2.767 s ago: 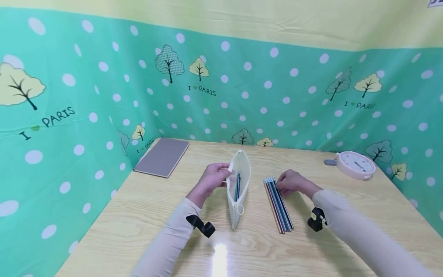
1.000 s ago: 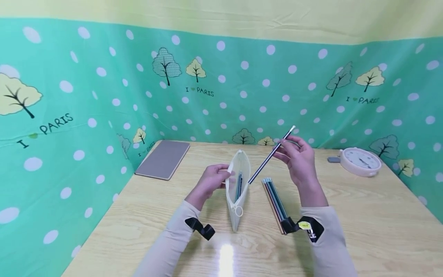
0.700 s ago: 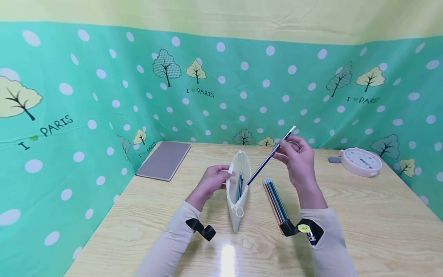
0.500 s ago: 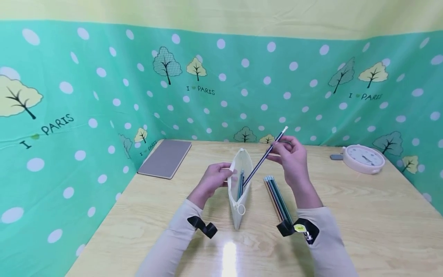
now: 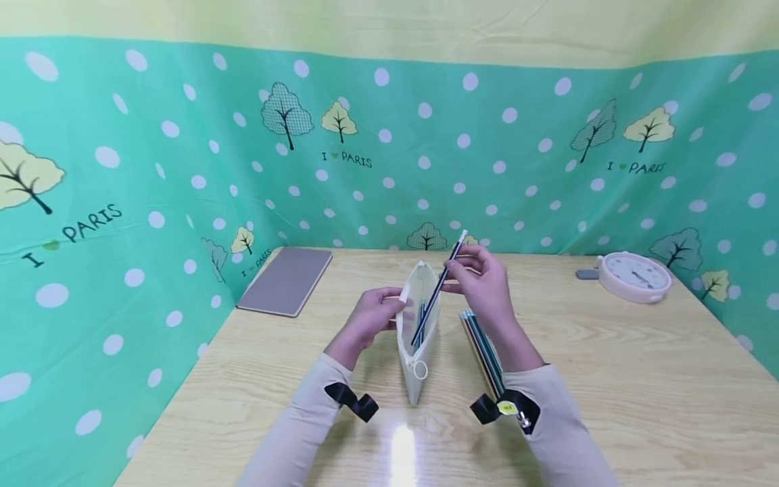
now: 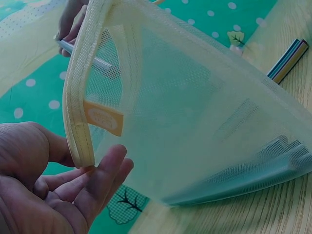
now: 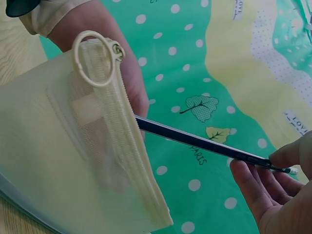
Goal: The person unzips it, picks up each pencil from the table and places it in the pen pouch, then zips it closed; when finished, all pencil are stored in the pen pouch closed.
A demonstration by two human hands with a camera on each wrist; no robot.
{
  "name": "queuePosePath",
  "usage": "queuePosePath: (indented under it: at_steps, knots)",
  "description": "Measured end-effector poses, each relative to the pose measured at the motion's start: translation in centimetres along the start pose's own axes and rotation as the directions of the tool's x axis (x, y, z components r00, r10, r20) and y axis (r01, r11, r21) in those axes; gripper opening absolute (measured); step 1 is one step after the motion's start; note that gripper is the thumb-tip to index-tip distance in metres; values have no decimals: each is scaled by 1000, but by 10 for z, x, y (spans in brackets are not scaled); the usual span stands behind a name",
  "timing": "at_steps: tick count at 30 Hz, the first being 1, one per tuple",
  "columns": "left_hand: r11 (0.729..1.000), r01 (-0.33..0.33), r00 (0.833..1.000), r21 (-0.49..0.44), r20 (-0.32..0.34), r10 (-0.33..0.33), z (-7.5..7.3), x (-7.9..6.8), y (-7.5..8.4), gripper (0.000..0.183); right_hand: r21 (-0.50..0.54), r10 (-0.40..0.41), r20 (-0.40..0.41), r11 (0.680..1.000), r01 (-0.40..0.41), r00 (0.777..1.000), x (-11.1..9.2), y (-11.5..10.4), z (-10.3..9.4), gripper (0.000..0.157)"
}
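Note:
A cream mesh zipper pouch (image 5: 411,379) stands on edge on the table, its mouth spread. My left hand (image 5: 372,318) pinches the pouch's left rim between thumb and fingers; the left wrist view shows the zipper edge (image 6: 78,97) there. With thumb and fingertips my right hand (image 5: 485,284) pinches a dark blue striped pencil (image 5: 439,284) near its white eraser end. The pencil slants down, its lower end inside the pouch mouth. Several pencils (image 6: 253,170) lie along the pouch's bottom, seen through the mesh. Beside the pouch lies a row of pencils (image 5: 485,355), partly hidden by the right wrist.
A grey notebook (image 5: 287,281) lies at the table's back left. At the back right are a pink round clock (image 5: 635,277) and a small grey object (image 5: 587,274). A green dotted curtain (image 5: 365,203) hangs behind the wooden table (image 5: 608,379).
My right hand took a pencil from the row and lifted it, then moved left and lowered its end into the pouch mouth. My left hand has stayed on the pouch rim.

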State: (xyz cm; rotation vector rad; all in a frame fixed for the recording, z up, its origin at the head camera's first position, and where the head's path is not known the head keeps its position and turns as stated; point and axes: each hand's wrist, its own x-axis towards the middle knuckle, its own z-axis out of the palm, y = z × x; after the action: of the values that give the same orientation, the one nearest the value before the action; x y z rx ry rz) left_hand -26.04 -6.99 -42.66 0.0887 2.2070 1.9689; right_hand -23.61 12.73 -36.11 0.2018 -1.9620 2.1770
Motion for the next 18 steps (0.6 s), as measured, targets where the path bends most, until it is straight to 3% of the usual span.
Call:
queuePosePath:
  at_steps: [9,18]
  knots:
    - [1000,-1,1000,9,-3,1,1,1,1,37,-44,-31,103,998,36,994,-3,7,8,28]
    - [1000,7,1000,-16,-12,-7,2,-1,2,35,-167,-46,264,982,93,964,-8,15,13,29]
